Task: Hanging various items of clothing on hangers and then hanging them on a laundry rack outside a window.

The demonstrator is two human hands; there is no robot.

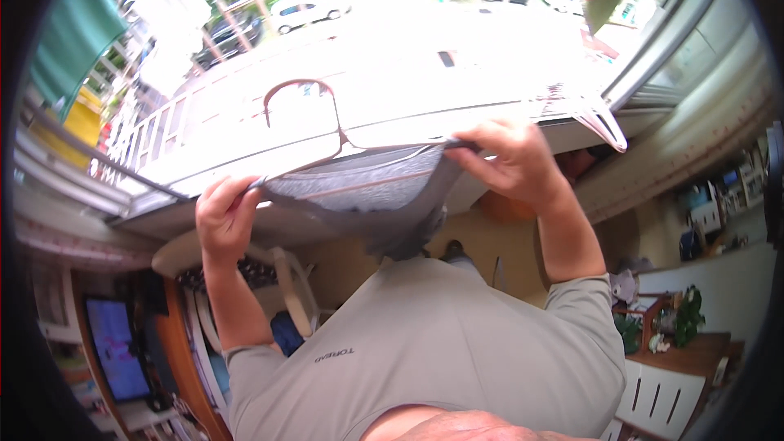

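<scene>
A dark grey garment (359, 196) is stretched between my hands in front of the window. At its left end my left hand (224, 212) pinches the edge between thumb and fingers. The other end is gripped by my right hand (510, 159), raised a little higher. A thin hanger (344, 142) lies along the top of the garment, its hook up and its arms reaching toward both hands. Whether my fingers also hold the hanger's tips is hidden. The garment's lower part hangs down in front of my shirt.
More hangers (600, 122) lie bunched on the right of the sill. Green cloth (77, 28) and yellow cloth (80, 126) hang at the left. A chair (294, 290) stands below my left arm. The right side holds a white-fronted cabinet (661, 396) with plants.
</scene>
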